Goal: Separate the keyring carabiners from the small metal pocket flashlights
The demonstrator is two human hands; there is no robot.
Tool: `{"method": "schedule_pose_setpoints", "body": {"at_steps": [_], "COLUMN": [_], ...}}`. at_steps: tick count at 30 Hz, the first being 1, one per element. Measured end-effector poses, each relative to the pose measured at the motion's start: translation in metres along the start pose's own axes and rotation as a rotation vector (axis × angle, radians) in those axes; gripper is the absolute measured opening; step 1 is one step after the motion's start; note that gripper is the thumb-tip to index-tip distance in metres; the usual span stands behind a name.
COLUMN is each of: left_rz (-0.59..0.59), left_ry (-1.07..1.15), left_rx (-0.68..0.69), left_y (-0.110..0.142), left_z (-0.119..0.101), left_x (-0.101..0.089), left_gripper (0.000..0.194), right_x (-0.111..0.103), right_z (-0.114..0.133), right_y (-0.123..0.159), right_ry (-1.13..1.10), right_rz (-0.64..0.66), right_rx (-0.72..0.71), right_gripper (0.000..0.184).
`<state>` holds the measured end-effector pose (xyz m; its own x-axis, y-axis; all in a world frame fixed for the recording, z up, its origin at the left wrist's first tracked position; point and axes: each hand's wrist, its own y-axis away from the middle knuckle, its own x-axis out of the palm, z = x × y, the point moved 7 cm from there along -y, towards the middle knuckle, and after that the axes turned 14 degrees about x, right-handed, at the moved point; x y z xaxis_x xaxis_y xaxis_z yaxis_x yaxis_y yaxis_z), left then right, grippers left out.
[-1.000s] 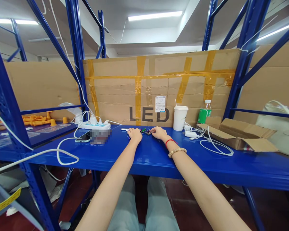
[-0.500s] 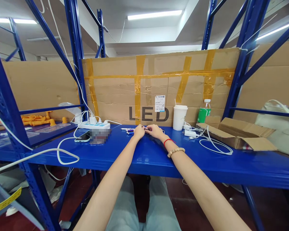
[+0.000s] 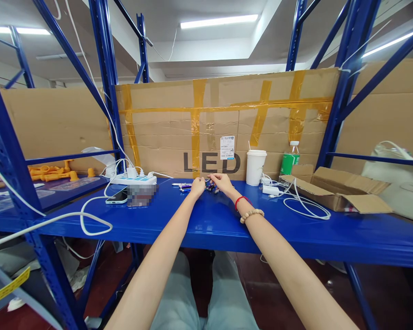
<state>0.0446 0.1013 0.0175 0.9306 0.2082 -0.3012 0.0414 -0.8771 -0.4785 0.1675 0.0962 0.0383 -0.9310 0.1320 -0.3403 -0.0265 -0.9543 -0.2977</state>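
Both my arms reach across the blue metal shelf [image 3: 206, 224] toward a small pile of pens or markers [image 3: 185, 186] lying near the cardboard back wall. My left hand [image 3: 197, 186] is curled, knuckles up, resting at the pile; what its fingers hold is hidden. My right hand [image 3: 220, 181] sits just right of it with fingers bent down onto the small dark items [image 3: 210, 187]. A red string and a bead bracelet [image 3: 252, 214] circle my right wrist.
A white paper cup [image 3: 255, 167] and green bottle [image 3: 289, 161] stand at the back. Right of them lie white cables [image 3: 306, 207] and an open cardboard box [image 3: 344, 190]. A power strip [image 3: 132, 179] and phone [image 3: 116, 199] sit left, with a looping white cable [image 3: 89, 219].
My two hands have drawn closer together over the pile of pens, and my right hand has lifted slightly toward the back wall. The view has drifted a little.
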Motion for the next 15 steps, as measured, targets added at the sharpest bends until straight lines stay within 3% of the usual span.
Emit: {"method": "schedule_pose_setpoints", "body": {"at_steps": [4, 10, 15], "left_rz": [-0.049, -0.107, -0.075], "left_ry": [0.028, 0.101, 0.214], "left_rx": [-0.032, -0.098, -0.15], "left_y": [-0.001, 0.001, 0.005], "left_z": [0.004, 0.005, 0.001], "left_x": [-0.006, -0.012, -0.006], "left_gripper": [0.023, 0.019, 0.02], "right_x": [0.001, 0.02, 0.021], "right_z": [-0.002, 0.0, 0.005], "right_y": [0.003, 0.009, 0.011], "right_ry": [0.006, 0.092, 0.07], "right_rz": [0.036, 0.254, 0.249], "right_rx": [0.013, -0.054, -0.059], "right_gripper": [0.029, 0.027, 0.031]}}
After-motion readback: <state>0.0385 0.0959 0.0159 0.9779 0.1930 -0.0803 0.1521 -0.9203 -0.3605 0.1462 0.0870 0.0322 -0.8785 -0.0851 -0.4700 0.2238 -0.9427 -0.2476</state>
